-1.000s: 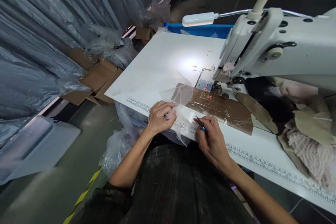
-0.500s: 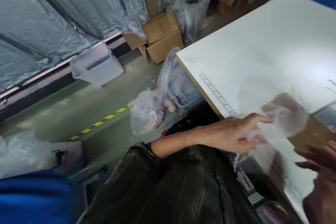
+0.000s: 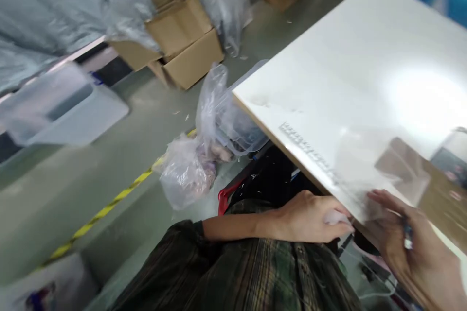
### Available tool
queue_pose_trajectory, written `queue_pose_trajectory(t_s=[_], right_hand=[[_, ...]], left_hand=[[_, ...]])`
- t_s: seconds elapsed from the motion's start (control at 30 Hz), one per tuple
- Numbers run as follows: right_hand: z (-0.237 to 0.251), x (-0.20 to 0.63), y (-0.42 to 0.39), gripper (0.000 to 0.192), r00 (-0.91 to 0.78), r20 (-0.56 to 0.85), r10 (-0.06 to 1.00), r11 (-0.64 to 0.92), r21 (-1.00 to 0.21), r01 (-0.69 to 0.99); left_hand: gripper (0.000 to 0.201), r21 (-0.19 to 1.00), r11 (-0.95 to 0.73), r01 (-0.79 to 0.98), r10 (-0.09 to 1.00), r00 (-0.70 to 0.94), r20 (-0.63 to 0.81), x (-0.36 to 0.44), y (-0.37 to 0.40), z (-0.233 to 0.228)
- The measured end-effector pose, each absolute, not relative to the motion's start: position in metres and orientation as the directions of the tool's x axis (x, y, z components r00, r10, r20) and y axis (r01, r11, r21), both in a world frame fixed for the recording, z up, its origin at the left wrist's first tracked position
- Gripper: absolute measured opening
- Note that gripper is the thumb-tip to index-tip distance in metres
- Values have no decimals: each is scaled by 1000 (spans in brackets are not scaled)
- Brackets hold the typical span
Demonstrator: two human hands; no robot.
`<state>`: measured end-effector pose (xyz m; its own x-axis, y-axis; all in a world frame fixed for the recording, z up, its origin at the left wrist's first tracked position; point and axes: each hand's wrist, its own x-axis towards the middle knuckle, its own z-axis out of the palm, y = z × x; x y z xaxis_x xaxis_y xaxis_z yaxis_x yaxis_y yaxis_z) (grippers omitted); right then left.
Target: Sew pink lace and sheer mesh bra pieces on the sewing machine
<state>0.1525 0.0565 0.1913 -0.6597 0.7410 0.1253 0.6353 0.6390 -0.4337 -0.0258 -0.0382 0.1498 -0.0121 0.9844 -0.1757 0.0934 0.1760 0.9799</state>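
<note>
My left hand (image 3: 310, 217) is at the table's front edge, fingers curled around a crumpled bit of whitish translucent plastic (image 3: 334, 216). Close by on the right, my right hand (image 3: 412, 248) reaches over the edge of the white table (image 3: 328, 68), its fingers bent. A small dark pen-like thing with a shiny tip (image 3: 407, 234) is tucked in it; its exact kind is unclear. Just beyond its fingertips, a thin clear plastic bag (image 3: 412, 180) lies partly over a brown cardboard piece (image 3: 440, 199). Blur hides whether the fingertips touch the bag.
An open cardboard box (image 3: 193, 58) and a clear plastic bin (image 3: 69, 107) are on the floor to the left. A filled plastic bag (image 3: 186, 170) sits beside another clear bin (image 3: 241, 121) by the table corner. Yellow-black tape (image 3: 109, 209) crosses the floor.
My left hand has drawn back from above the table to its front edge, its fingers now closed. My right hand has moved left, towards it. The view has shifted.
</note>
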Motion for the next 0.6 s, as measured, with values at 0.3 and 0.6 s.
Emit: queue_pose_trajectory(t_s=[0.3, 0.6], right_hand=[[186, 160, 43, 48, -700, 254, 668, 725, -437, 533], [191, 200, 43, 49, -630, 352, 692, 653, -677, 339]], left_hand=[[27, 976, 215, 20, 966, 142, -216, -30, -25, 160], [26, 973, 229, -17, 973, -23, -229, -3, -25, 170]])
